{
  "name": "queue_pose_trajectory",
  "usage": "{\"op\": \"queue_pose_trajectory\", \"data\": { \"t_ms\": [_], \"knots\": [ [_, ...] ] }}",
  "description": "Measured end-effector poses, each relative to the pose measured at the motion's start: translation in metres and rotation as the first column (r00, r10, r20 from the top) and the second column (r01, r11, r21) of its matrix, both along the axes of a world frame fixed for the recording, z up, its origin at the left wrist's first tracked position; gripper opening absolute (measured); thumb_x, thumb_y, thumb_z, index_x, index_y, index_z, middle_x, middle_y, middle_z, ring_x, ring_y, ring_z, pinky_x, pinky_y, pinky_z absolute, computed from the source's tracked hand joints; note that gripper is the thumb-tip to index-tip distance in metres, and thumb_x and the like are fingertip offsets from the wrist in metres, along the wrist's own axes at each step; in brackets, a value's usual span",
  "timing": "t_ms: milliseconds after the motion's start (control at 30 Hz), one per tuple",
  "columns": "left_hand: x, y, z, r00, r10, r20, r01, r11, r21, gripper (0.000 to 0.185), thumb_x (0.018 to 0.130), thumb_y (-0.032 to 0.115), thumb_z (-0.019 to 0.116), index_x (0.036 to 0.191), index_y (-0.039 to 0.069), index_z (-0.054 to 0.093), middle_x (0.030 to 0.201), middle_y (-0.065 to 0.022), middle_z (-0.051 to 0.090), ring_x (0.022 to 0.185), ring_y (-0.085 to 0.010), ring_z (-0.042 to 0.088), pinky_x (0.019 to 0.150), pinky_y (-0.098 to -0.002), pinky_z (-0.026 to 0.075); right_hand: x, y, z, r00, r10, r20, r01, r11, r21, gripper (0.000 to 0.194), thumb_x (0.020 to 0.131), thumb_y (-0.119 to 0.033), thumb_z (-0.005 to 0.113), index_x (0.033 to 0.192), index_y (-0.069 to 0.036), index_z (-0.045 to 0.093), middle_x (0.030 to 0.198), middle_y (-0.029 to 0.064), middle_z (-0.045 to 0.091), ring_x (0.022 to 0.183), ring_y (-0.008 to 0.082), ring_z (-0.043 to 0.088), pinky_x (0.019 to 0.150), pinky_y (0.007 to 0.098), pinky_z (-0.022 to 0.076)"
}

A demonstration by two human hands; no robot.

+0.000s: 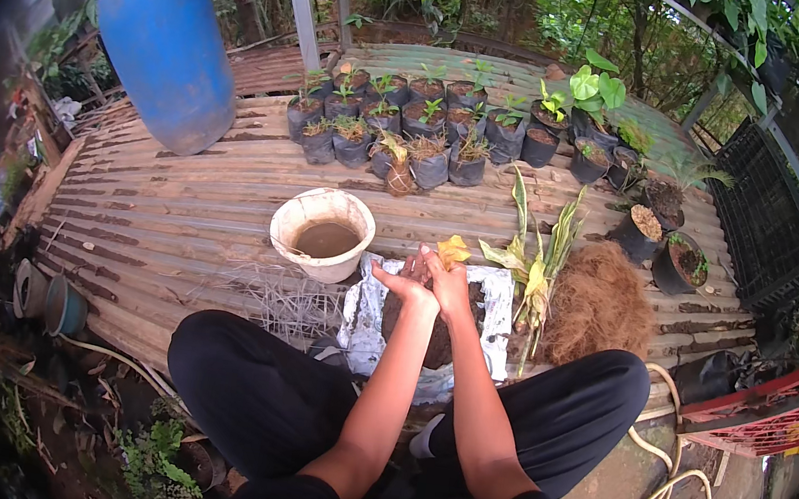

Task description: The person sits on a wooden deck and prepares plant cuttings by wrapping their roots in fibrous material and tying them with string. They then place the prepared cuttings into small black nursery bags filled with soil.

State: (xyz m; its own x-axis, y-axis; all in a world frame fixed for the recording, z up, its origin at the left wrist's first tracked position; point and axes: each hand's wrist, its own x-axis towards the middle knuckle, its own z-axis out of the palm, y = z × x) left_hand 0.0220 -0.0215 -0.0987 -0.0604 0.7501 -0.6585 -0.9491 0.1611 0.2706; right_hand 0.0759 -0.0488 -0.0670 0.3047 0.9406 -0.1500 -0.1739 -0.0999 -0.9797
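My left hand [407, 281] is cupped palm up, its thumb out to the side and its fingers soiled. Against it leans my right hand [448, 280], wrists close together. A yellow leaf [453, 249] sticks out just beyond the right fingers; what lies between the palms is hidden. Both hands are above dark soil [442, 342] on a flattened white plastic sack [496, 323]. Left of the sack stands a whitish bucket [317, 269] of murky water, with loose pale strings [294, 304] nearer me. To the right lie variegated snake plant leaves [539, 268] and brown coir fibre [604, 307].
Seedlings in black grow bags [424, 116] line the back of the corrugated sheet [169, 219], a string-wrapped root ball [400, 178] before them. A blue drum [169, 45] stands left. Right are potted plants [679, 264], a red crate [772, 408] and a hose [663, 489].
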Motion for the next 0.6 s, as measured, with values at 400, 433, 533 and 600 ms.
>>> {"op": "queue_pose_trajectory", "data": {
  "t_ms": [400,433,533,600],
  "knots": [
    [0.001,0.012,-0.010,0.992,-0.099,0.081,0.095,0.994,0.057,0.106,0.076,0.084,0.036,0.125,-0.009,0.043,0.128,-0.0225,0.052,0.117,-0.0312,0.053,0.103,-0.0421,0.040,0.001,0.005,-0.003,0.999,-0.027,0.028,0.028,0.999,-0.029,0.035,0.087,-0.033,0.069,0.094,0.000,0.067,0.082,0.0036,0.065,0.074,0.0116,0.056,0.070,0.0285,0.0454],
    [0.003,0.007,0.000,0.988,-0.151,0.020,0.148,0.985,0.093,0.105,0.076,0.084,0.034,0.124,-0.009,0.045,0.132,-0.0212,0.051,0.118,-0.0306,0.052,0.104,-0.0414,0.039,0.006,0.006,-0.001,0.998,-0.026,0.064,0.028,0.999,-0.029,0.037,0.086,-0.035,0.070,0.096,0.001,0.068,0.085,0.0046,0.066,0.076,0.0122,0.057,0.073,0.0286,0.0459],
    [-0.006,0.011,0.006,0.941,-0.324,0.096,0.308,0.939,0.150,0.088,0.081,0.077,0.033,0.125,0.003,0.050,0.133,-0.0181,0.051,0.119,-0.0302,0.051,0.104,-0.0456,0.038,0.021,0.006,0.009,0.984,0.111,0.137,-0.116,0.993,0.029,0.040,0.087,-0.035,0.069,0.106,0.000,0.067,0.096,0.0071,0.068,0.088,0.0135,0.059,0.083,0.0286,0.0461],
    [-0.013,0.009,0.012,0.895,-0.428,0.126,0.403,0.897,0.183,0.082,0.083,0.076,0.029,0.124,0.008,0.051,0.131,-0.0168,0.052,0.119,-0.0305,0.050,0.104,-0.0478,0.036,0.017,0.000,0.022,0.981,0.101,0.168,-0.128,0.979,0.160,0.037,0.087,-0.028,0.071,0.110,0.000,0.066,0.099,0.0071,0.069,0.093,0.0143,0.061,0.085,0.0281,0.0470]
  ]
}}
